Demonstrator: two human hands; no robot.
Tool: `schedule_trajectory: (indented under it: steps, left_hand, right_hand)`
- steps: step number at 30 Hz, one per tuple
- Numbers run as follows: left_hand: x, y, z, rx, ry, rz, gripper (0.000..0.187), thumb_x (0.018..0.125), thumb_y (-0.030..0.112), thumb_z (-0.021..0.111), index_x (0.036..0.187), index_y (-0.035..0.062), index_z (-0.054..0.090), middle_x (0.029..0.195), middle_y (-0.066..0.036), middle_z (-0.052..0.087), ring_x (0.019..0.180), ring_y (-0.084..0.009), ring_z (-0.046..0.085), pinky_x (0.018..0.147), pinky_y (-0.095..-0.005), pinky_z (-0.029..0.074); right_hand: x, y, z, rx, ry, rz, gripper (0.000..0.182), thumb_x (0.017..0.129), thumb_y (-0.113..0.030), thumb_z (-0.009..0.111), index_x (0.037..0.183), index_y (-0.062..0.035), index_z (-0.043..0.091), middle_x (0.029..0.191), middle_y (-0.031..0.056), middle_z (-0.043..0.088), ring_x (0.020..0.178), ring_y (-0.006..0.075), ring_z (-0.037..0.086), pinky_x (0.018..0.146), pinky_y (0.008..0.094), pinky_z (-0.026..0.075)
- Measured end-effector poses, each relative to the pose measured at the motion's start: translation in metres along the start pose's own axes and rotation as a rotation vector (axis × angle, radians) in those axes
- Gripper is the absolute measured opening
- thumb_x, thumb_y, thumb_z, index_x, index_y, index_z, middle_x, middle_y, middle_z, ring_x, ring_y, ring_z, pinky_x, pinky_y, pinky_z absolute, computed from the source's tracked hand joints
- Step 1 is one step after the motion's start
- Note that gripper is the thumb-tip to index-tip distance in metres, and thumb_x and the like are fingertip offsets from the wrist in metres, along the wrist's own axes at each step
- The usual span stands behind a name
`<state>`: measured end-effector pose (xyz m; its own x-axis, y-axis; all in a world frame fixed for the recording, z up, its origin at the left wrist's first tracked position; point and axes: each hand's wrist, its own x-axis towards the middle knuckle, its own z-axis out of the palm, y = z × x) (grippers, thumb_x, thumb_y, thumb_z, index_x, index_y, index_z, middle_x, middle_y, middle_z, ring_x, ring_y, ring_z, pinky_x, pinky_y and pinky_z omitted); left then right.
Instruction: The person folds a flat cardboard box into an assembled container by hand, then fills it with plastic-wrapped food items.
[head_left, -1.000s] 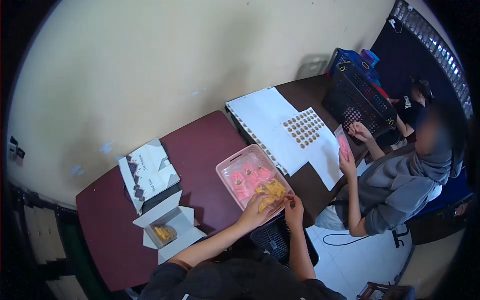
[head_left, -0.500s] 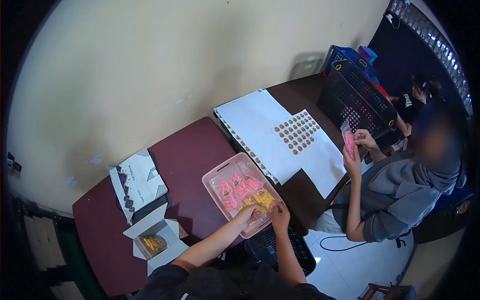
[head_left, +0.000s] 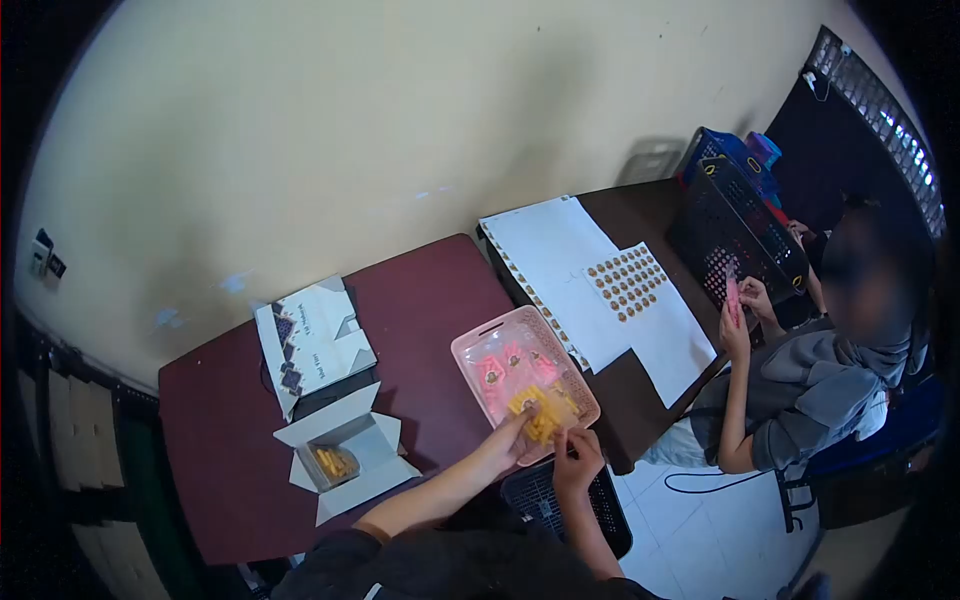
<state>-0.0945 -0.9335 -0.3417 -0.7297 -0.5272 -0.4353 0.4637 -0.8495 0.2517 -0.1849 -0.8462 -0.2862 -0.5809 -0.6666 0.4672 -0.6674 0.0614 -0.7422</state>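
**Both hands at the pink tray, lower centre of the frame**

The left hand (head_left: 507, 440) reaches over the near edge of the pink tray (head_left: 470, 350), fingers together and pressed on a yellow packet (head_left: 537, 412) that lies in the tray's near end; whether they actually pinch it is too small to tell; the right hand (head_left: 577, 458) sits just below and right of the tray's near corner, fingers curled in, and what they close on, if anything, cannot be made out; pink packets (head_left: 505, 366) fill the tray's far half; the tray rests on the maroon table (head_left: 420, 290), at its right edge, in the middle of the frame.

To the left of centre an open white box (head_left: 345, 452) holds yellow pieces; just above it lies a folded printed carton (head_left: 315, 338); right of the tray, on a darker table (head_left: 640, 210), white sheets (head_left: 555, 250) lie spread, one carrying rows of round brown stickers (head_left: 627, 283); a black basket (head_left: 742, 235) stands at the upper right; a black crate (head_left: 548, 495) sits under the hands at the bottom; a seated person in grey (head_left: 810, 385) at the right edge holds a pink packet up in both hands.
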Motion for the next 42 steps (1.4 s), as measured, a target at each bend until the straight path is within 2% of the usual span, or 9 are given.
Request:
schedule_trajectory:
  steps: [5, 11, 13, 16, 26, 29, 33, 34, 42]
  left_hand:
    - [-0.061, 0.051, 0.019, 0.231, -0.022, 0.457, 0.041, 0.087, 0.017, 0.060, 0.121, 0.0056, 0.040, 0.112, -0.008, 0.057, 0.098, -0.0176, 0.059, 0.083, -0.0331, 0.050]
    - [-0.158, 0.097, -0.002, 0.535, 0.095, 0.607, 0.031, 0.079, 0.010, 0.070, 0.104, -0.0032, 0.059, 0.097, -0.008, 0.064, 0.085, -0.0149, 0.062, 0.078, -0.0281, 0.050]
    - [-0.203, 0.114, 0.000, 1.034, 0.382, 0.555, 0.029, 0.081, 0.013, 0.068, 0.103, -0.0034, 0.060, 0.092, -0.007, 0.065, 0.082, -0.0131, 0.062, 0.074, -0.0265, 0.050]
    - [-0.224, 0.107, -0.038, 0.885, 0.324, 0.800, 0.027, 0.085, 0.017, 0.065, 0.102, -0.0038, 0.060, 0.089, -0.006, 0.065, 0.080, -0.0106, 0.060, 0.071, -0.0249, 0.049]
    - [-0.288, 0.106, -0.078, 0.839, 0.400, 0.899, 0.031, 0.086, 0.015, 0.063, 0.111, -0.0017, 0.054, 0.093, -0.005, 0.062, 0.084, -0.0092, 0.057, 0.073, -0.0241, 0.047]
    - [-0.293, 0.117, -0.086, 0.796, 0.453, 0.962, 0.033, 0.080, 0.008, 0.069, 0.108, -0.0017, 0.055, 0.097, -0.006, 0.061, 0.090, -0.0112, 0.057, 0.077, -0.0245, 0.046]
    - [-0.290, 0.126, -0.088, 0.867, 0.531, 1.005, 0.035, 0.075, 0.008, 0.072, 0.105, -0.0014, 0.056, 0.096, -0.006, 0.061, 0.091, -0.0117, 0.057, 0.080, -0.0250, 0.045]
    - [-0.290, 0.126, -0.086, 0.865, 0.499, 1.017, 0.035, 0.075, 0.008, 0.073, 0.104, -0.0012, 0.056, 0.096, -0.006, 0.061, 0.091, -0.0116, 0.057, 0.081, -0.0249, 0.045]
    - [-0.293, 0.127, -0.086, 0.910, 0.527, 0.953, 0.039, 0.070, 0.001, 0.073, 0.104, -0.0002, 0.053, 0.097, -0.006, 0.059, 0.092, -0.0117, 0.057, 0.082, -0.0250, 0.044]
  right_hand:
    - [-0.018, -0.045, 0.014, 0.121, -0.067, -0.120, 0.004, 0.077, 0.000, 0.066, 0.073, 0.0018, 0.066, 0.067, 0.0088, 0.056, 0.064, 0.0206, 0.054, 0.067, 0.0292, 0.044]
    - [-0.027, -0.086, 0.040, 0.313, 0.006, -0.133, 0.022, 0.086, -0.017, 0.059, 0.103, -0.0021, 0.061, 0.121, 0.0139, 0.039, 0.101, 0.0181, 0.045, 0.086, 0.0304, 0.039]
    - [-0.024, -0.122, 0.050, 0.689, -0.361, 0.040, 0.054, 0.084, -0.021, 0.062, 0.130, -0.0032, 0.040, 0.122, 0.0144, 0.040, 0.105, 0.0196, 0.045, 0.091, 0.0317, 0.038]
    - [-0.052, -0.139, 0.083, 1.045, -0.841, 0.286, 0.073, 0.082, -0.011, 0.064, 0.139, -0.0013, 0.020, 0.130, 0.0146, 0.035, 0.119, 0.0210, 0.040, 0.101, 0.0366, 0.033]
    - [-0.103, -0.192, 0.130, 1.076, -1.149, 0.369, 0.047, 0.091, -0.009, 0.054, 0.132, 0.0006, 0.032, 0.122, 0.0100, 0.048, 0.111, 0.0148, 0.049, 0.093, 0.0290, 0.041]
    - [-0.106, -0.201, 0.138, 0.852, -0.773, 0.117, 0.069, 0.084, -0.011, 0.063, 0.138, -0.0021, 0.022, 0.125, 0.0141, 0.045, 0.113, 0.0194, 0.045, 0.096, 0.0325, 0.038]
    - [-0.093, -0.210, 0.130, 0.450, -0.598, -0.502, 0.048, 0.077, -0.012, 0.069, 0.122, -0.0055, 0.051, 0.118, 0.0149, 0.048, 0.109, 0.0286, 0.046, 0.092, 0.0383, 0.039]
    - [-0.093, -0.218, 0.127, 0.426, -0.623, -0.480, 0.033, 0.074, -0.011, 0.071, 0.105, -0.0081, 0.064, 0.115, 0.0140, 0.050, 0.106, 0.0295, 0.047, 0.090, 0.0388, 0.039]
    - [-0.105, -0.212, 0.141, 0.507, -0.571, -0.357, 0.024, 0.070, -0.011, 0.074, 0.093, -0.0070, 0.066, 0.110, 0.0129, 0.051, 0.101, 0.0286, 0.049, 0.089, 0.0375, 0.040]
